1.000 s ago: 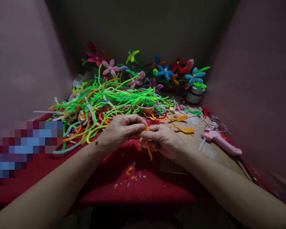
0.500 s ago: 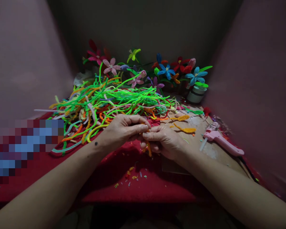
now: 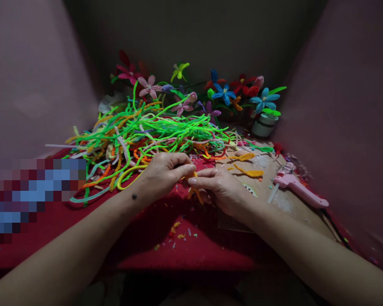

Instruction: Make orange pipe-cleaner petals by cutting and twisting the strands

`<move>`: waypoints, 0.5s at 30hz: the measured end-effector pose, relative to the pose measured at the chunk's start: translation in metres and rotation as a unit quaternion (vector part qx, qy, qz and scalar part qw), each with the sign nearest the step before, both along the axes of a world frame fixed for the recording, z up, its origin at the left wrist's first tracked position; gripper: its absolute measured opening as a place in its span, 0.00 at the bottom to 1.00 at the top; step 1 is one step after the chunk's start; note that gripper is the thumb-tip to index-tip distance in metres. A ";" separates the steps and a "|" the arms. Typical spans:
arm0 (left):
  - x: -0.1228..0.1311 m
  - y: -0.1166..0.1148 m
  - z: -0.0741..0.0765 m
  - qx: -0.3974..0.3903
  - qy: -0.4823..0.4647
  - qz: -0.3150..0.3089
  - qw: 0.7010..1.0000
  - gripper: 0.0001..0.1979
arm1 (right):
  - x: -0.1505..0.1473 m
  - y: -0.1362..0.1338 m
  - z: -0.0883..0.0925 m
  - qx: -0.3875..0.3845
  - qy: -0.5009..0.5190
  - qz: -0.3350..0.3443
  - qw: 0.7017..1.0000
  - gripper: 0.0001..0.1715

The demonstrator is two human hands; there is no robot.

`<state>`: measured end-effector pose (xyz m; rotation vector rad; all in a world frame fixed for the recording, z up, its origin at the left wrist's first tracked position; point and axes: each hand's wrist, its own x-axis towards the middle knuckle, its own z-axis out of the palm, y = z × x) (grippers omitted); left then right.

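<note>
My left hand (image 3: 164, 172) and my right hand (image 3: 218, 187) meet at the middle of the red cloth (image 3: 185, 250). Both pinch the same short orange pipe cleaner piece (image 3: 195, 193), whose loose ends hang below the fingertips. Fingers of both hands are curled and pressed together on it. Just behind my left hand lies a big tangled heap of pipe cleaners (image 3: 147, 134), mostly neon green with orange, pink and white ones.
Finished pipe cleaner flowers (image 3: 223, 93) stand in a row at the back beside a small white jar (image 3: 264, 124). A pink glue gun (image 3: 298, 191) lies on a brown board (image 3: 274, 199) at right, with two orange petal shapes (image 3: 247, 165). Small cuttings dot the cloth.
Both hands stayed together on the orange piece, shifting slightly up and back. The dangling orange ends look shorter and more tucked under the fingers than a second ago.
</note>
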<state>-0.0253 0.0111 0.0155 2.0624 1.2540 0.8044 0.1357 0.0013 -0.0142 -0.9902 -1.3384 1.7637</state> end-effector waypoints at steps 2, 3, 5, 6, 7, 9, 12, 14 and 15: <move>0.001 -0.001 0.002 -0.013 -0.015 0.012 1.000 0.12 | 0.000 -0.001 0.003 0.024 -0.016 -0.023 0.999 0.16; 0.001 -0.002 0.002 -0.027 -0.030 0.018 0.999 0.12 | 0.000 -0.001 0.003 0.033 -0.024 -0.031 0.999 0.16; 0.001 -0.002 0.002 -0.079 -0.080 0.024 0.993 0.10 | 0.001 0.000 0.002 0.040 -0.027 -0.039 0.998 0.16; 0.000 -0.001 0.001 -0.110 -0.113 0.020 0.987 0.10 | 0.001 0.001 0.001 0.037 -0.020 -0.040 0.998 0.16; -0.001 0.000 0.000 -0.139 -0.145 0.011 0.980 0.10 | 0.001 0.002 -0.001 0.032 -0.011 -0.041 0.999 0.15; -0.002 0.003 -0.003 -0.183 -0.196 -0.020 0.963 0.11 | 0.002 0.004 -0.004 0.029 0.008 -0.045 0.999 0.15; -0.001 0.005 -0.007 -0.215 -0.225 -0.037 0.949 0.10 | 0.003 0.005 -0.007 0.027 0.020 -0.047 0.998 0.14; 0.004 0.002 -0.008 -0.208 -0.221 -0.008 0.953 0.08 | 0.003 0.004 -0.006 0.027 0.020 -0.044 0.998 0.12; 0.007 -0.001 -0.008 -0.192 -0.214 0.014 0.958 0.08 | 0.002 0.003 -0.005 0.026 0.017 -0.043 0.999 0.12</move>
